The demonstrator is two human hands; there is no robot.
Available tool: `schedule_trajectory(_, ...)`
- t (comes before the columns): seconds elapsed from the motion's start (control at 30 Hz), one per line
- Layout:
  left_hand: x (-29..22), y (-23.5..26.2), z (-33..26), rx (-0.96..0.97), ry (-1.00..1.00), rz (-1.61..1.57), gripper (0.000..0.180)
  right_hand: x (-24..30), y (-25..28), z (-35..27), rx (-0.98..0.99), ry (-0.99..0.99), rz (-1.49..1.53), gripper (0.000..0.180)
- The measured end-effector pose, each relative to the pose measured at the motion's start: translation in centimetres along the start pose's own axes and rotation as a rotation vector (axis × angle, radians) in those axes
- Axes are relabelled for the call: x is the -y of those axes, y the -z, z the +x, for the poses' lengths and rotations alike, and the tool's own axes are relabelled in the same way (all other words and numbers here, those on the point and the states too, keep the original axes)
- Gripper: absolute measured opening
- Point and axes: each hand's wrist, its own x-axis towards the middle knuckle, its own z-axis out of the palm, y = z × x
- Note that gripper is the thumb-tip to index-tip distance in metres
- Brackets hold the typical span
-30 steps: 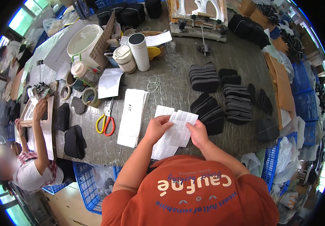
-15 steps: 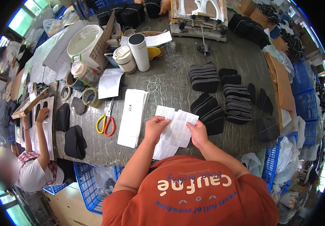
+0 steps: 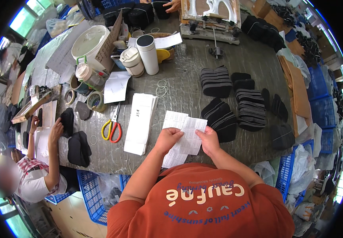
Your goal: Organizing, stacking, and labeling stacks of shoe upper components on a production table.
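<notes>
Thin white printed paper sheets (image 3: pixel 188 139) are spread between my two hands at the near edge of the table. My left hand (image 3: pixel 169 139) pinches them on the left, thumb pointing inward. On the other side my right hand (image 3: pixel 208 141) grips the right edge with its thumb on top. The lower sheets hang toward my shirt. Just beyond my right hand lies a fanned stack of black insole-shaped pads (image 3: pixel 220 119). Left of my left hand are a pile of white paper strips (image 3: pixel 140 125) and scissors (image 3: pixel 114 127) with yellow and red handles.
More pad stacks (image 3: pixel 216 81) stand to the right. Cups, a white tumbler (image 3: pixel 146 55), a bucket (image 3: pixel 92 43) and tape rolls (image 3: pixel 96 101) crowd the back left. A clamped frame (image 3: pixel 209 25) sits at the far edge. A co-worker's hand (image 3: pixel 56 130) touches black pads at left.
My left hand has shifted slightly right and nearer to me, and the sheets overlap differently. At left, the co-worker's hand has moved from the framed board onto a black pad stack.
</notes>
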Motion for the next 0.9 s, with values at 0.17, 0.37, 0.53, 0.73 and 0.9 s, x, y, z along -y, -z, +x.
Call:
schedule_trajectory(0.17, 0.3, 0.2, 0.2, -0.046, -0.001, -0.173, 0.009, 0.1, -0.1, -0.1, 0.003, -0.008, 0.014, 0.021)
schedule_trajectory(0.37, -0.1, 0.5, 0.2, -0.067, 0.032, -0.161, 0.011, -0.1, 0.2, 0.0, -0.039, -0.007, 0.021, 0.019)
schedule_trajectory(0.53, 1.7, 2.0, 1.7, -0.557, -0.398, 0.505, 0.020, -0.2, 0.3, -0.1, -0.045, -0.015, 0.014, 0.019)
schedule_trajectory(0.73, -0.4, 0.7, -0.1, -0.095, -0.226, 0.253, 0.019, -0.2, 0.4, -0.1, -0.060, -0.026, 0.018, 0.018)
schedule_trajectory(0.9, 1.1, 0.6, 0.1, -0.039, 0.014, 0.002, 0.015, -0.2, -0.1, -0.1, -0.048, -0.005, 0.013, 0.018)
